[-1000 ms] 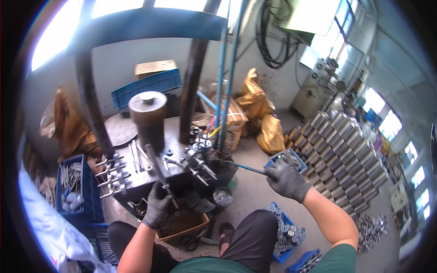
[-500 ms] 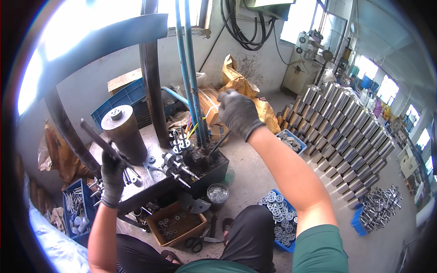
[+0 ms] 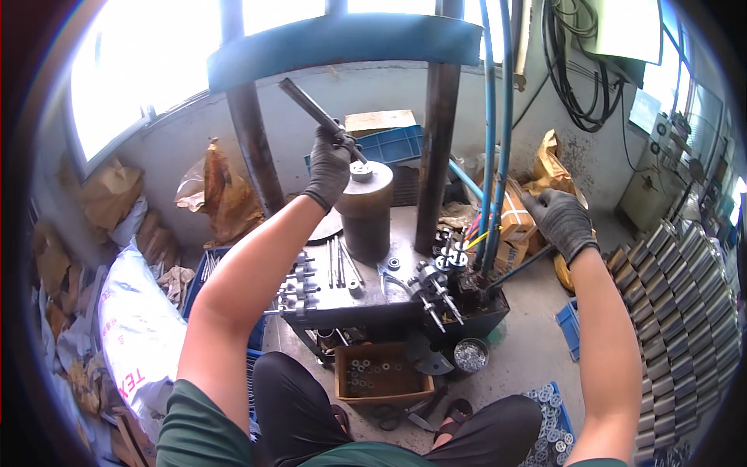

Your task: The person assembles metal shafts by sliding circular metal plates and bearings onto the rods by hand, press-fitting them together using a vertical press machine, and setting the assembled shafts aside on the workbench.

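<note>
l hand [image 3: 328,165] grips rod [image 3: 315,115] over cylinder [image 3: 364,208]

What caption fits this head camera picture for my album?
Gloved left hand holds a metal rod over a steel cylinder; right hand grips a lever.

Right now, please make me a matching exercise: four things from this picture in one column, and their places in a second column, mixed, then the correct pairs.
Things:
1. left hand
2. right hand
3. cardboard box of small rings
4. grey cylinder

Places:
A. on the floor in front of the machine table
B. gripping a long lever at the machine's right side
C. standing upright on the table, between the two columns
D. holding a dark metal rod above the cylinder

Pairs: 1-D, 2-B, 3-A, 4-C
</note>
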Available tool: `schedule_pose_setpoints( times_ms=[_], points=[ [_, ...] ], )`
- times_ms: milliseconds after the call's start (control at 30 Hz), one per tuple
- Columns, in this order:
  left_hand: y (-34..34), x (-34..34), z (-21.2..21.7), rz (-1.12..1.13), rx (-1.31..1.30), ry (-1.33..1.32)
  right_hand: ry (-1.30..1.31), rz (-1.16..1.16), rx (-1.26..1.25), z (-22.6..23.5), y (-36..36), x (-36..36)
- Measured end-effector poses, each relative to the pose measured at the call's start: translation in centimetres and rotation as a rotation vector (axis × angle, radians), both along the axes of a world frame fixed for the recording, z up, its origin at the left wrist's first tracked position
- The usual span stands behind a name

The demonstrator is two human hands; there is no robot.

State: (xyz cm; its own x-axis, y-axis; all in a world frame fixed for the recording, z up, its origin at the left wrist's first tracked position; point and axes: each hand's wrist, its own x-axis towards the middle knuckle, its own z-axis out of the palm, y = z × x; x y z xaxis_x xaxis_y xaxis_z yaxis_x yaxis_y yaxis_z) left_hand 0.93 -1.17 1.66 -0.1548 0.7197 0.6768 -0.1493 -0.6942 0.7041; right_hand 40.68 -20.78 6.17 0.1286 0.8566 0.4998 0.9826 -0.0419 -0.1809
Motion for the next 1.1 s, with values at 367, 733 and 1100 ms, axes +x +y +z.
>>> schedule_pose_setpoints(
  times_ms=[367,733,1100],
  points=[
    [2.3,-1.3,1.1,0.407,-0.083,0.459,-0.023,0.004,-0.021,-0.1,0.1,-0.3],
    [1.1,-0.7,2.4,0.486,-0.054,0.719,-0.037,0.073,0.013,-1.8,-6.1,-1.3],
    [-0.1,0.0,2.8,0.533,-0.111,0.771,-0.223,0.238,-0.522,-5.0,-16.7,-1.0]
  ],
)
